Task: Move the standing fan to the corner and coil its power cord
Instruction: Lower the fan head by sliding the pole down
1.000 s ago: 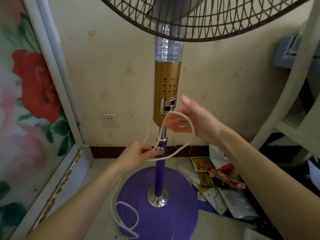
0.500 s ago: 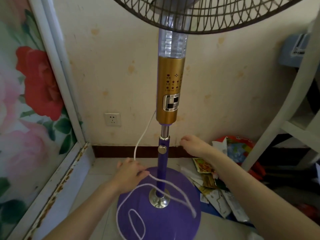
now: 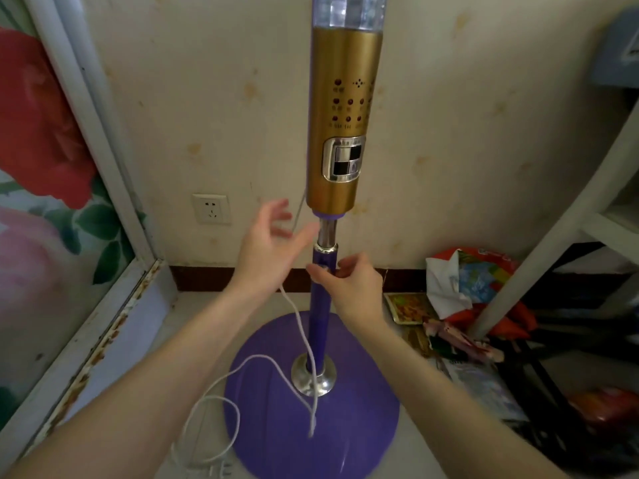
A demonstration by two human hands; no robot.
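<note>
The standing fan (image 3: 345, 115) stands against the wall (image 3: 207, 98); the right hand (image 3: 351, 283) curls its fingers round the purple pole (image 3: 320, 316); the left hand (image 3: 269, 243) is spread loose beside it, with the power cord (image 3: 304, 337) trailing from under its palm onto the base (image 3: 363, 426).

wall socket (image 3: 211, 209) on a stained wall (image 3: 207, 98), rose-printed panel (image 3: 41, 150) at left, littered packets (image 3: 463, 305) beside a white shelf frame (image 3: 560, 236)
</note>
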